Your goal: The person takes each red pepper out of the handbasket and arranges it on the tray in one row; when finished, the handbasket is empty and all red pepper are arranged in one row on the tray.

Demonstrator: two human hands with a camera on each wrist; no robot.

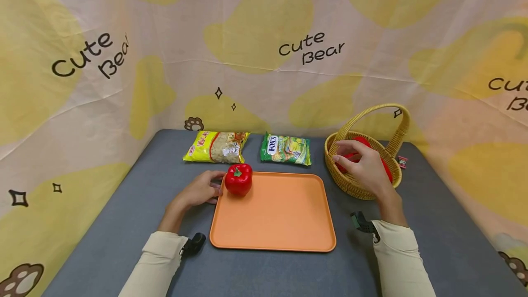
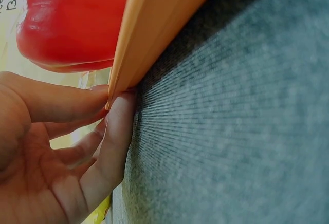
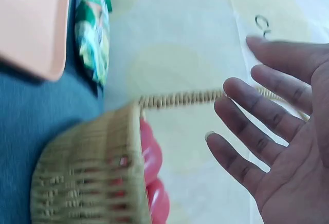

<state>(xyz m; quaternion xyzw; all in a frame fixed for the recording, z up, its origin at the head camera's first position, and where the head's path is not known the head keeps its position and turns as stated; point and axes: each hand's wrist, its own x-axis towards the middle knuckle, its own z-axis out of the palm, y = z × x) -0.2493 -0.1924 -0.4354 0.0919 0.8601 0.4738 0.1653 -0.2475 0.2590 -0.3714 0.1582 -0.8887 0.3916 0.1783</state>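
My left hand (image 1: 199,190) pinches the left rim of an orange tray (image 1: 277,217), with the thumb at the rim's upper side and a finger beneath it in the left wrist view. On the tray's far left corner sits a red bell pepper (image 1: 238,180), close to those fingers but apart from them. Over a wicker basket (image 1: 348,186) hovers my right hand (image 1: 366,165), holding nothing. Its fingers are spread and relaxed in the right wrist view. Shiny red things (image 3: 150,154) lie inside the basket, partly hidden by its wall and, from the head, by my hand.
Behind the tray lie a yellow bag (image 1: 218,147) with a clear window and a green FOX'S packet (image 1: 285,149). A small red wrapped piece (image 1: 402,162) lies right of the basket. The basket's tall handle (image 1: 371,110) arches upward. Printed cloth walls enclose the grey table (image 1: 264,274).
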